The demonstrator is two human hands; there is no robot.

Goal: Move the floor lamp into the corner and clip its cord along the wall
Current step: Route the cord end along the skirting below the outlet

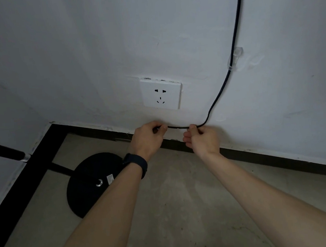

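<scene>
The black lamp cord (pixel 235 33) runs down the white wall from the top right and passes through a clear clip (pixel 235 59). Below the clip it curves left to my hands, just above the dark baseboard. My right hand (pixel 203 139) pinches the cord near its bend. My left hand (pixel 149 137), with a dark band on the wrist, grips the cord a short way to the left; the cord's end is hidden inside it. The lamp's round black base (pixel 86 183) stands on the floor in the corner at the left, its pole (pixel 0 149) slanting up out of view.
A white wall socket (pixel 161 94) with nothing plugged in sits just above my hands. A second clear clip (pixel 222 117) is stuck low on the wall, right of my right hand. Dark baseboard (pixel 283 162) lines both walls. The floor is bare concrete.
</scene>
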